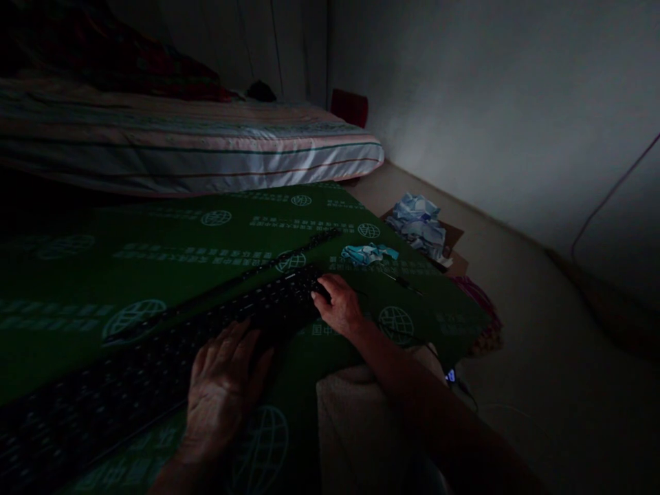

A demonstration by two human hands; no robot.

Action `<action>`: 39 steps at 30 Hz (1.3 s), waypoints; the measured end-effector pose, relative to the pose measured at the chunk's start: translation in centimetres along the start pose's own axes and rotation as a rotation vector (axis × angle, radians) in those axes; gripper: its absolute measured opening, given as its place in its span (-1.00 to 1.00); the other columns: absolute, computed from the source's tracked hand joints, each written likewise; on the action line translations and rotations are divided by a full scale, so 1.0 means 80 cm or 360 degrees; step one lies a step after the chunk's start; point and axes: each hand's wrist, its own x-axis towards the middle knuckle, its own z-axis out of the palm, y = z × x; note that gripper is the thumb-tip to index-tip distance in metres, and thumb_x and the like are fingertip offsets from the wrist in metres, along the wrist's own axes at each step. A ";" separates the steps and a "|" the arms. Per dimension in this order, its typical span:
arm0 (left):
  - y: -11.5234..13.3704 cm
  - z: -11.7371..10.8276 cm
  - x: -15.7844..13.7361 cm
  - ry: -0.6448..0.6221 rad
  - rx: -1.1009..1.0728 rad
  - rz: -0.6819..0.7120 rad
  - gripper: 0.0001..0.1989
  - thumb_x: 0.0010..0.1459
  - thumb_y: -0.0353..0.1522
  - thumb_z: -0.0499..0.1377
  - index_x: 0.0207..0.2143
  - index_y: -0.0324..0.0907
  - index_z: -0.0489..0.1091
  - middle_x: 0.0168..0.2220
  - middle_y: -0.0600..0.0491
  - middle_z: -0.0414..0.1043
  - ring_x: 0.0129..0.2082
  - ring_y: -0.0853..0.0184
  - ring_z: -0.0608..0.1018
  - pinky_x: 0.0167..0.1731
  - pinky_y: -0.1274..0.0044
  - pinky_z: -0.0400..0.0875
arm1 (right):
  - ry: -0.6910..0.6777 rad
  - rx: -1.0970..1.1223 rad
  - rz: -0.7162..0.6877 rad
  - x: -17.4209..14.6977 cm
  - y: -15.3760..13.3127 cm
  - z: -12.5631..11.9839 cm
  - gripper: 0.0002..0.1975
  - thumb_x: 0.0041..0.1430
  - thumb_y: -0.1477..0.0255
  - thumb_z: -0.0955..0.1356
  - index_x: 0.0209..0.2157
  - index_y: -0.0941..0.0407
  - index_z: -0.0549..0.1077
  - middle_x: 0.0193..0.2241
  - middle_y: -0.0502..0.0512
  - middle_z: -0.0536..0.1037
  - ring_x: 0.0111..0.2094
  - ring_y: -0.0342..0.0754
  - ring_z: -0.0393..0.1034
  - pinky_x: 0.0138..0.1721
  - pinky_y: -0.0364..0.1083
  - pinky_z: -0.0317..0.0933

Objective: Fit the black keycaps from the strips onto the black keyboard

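A long black keyboard (155,357) with small pale key markings lies slantwise on a green printed sheet (335,206). My left hand (221,385) rests over its near edge, palm down, with the fingers stretched out. At the far right end of the keyboard is my right hand (337,302), its thumb and curled fingers closed on that end. Behind the keyboard, a thin dark strip with pale specks (232,275) runs almost parallel to it. Shadow hides the undersides of my fingers.
Beyond the strip's right end lie a crumpled blue-and-white wrapper (367,254) and a thin pen-like tool (405,282). Crumpled pale sheeting (417,223) sits on cardboard on the floor. A striped bed (206,155) stands behind, a bare wall (489,103) at right.
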 end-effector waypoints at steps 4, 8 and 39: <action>-0.002 0.000 -0.002 0.0006 0.0022 0.0011 -0.69 0.21 -0.29 0.04 -0.10 -0.31 0.36 -0.02 -0.29 0.40 -0.03 -0.03 0.45 -0.09 0.21 0.31 | 0.0027 0.0016 -0.0007 -0.001 -0.001 -0.001 -0.75 0.15 0.38 0.30 -0.12 0.09 0.42 -0.13 0.15 0.49 -0.06 -0.04 0.37 0.03 -0.06 0.28; -0.001 -0.002 -0.004 0.0003 0.0029 0.0002 -0.70 0.21 -0.29 0.05 -0.10 -0.29 0.36 -0.03 -0.26 0.42 -0.02 -0.01 0.45 -0.09 0.23 0.32 | 0.0051 0.0069 -0.0040 -0.004 0.000 -0.001 -0.75 0.15 0.39 0.29 -0.12 0.09 0.43 -0.14 0.16 0.49 -0.07 -0.04 0.38 0.02 -0.05 0.29; 0.004 -0.005 -0.019 0.0099 0.0100 -0.0096 -0.77 0.18 -0.38 0.07 -0.12 -0.22 0.38 -0.04 -0.13 0.46 -0.04 0.13 0.49 -0.07 0.28 0.33 | -0.0623 -0.0756 -0.0134 0.153 0.022 -0.015 -0.70 0.20 0.45 0.25 -0.08 0.09 0.51 0.01 0.16 0.45 0.07 0.00 0.27 0.12 -0.06 0.13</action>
